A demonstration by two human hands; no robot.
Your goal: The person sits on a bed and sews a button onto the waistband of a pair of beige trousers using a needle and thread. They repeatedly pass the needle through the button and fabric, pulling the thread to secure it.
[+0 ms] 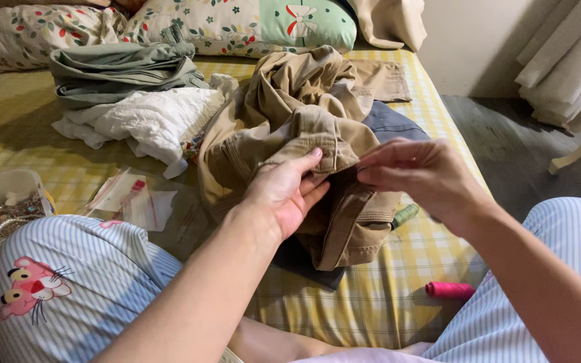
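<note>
Khaki cotton trousers [304,144] bunched on yellow checked bedsheet [371,302]; left hand [284,191] clamping waistband fold, right hand [418,176] fingertips pinched together beside it. Keeping fabric taut, seam exposed, thread short.

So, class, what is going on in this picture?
A person sits on a bed with a yellow checked sheet, working on tan trousers. The left hand holds up a fold of the cloth, while the right hand pinches at it with its fingertips. A pink thread spool and a green one lie nearby.
</note>
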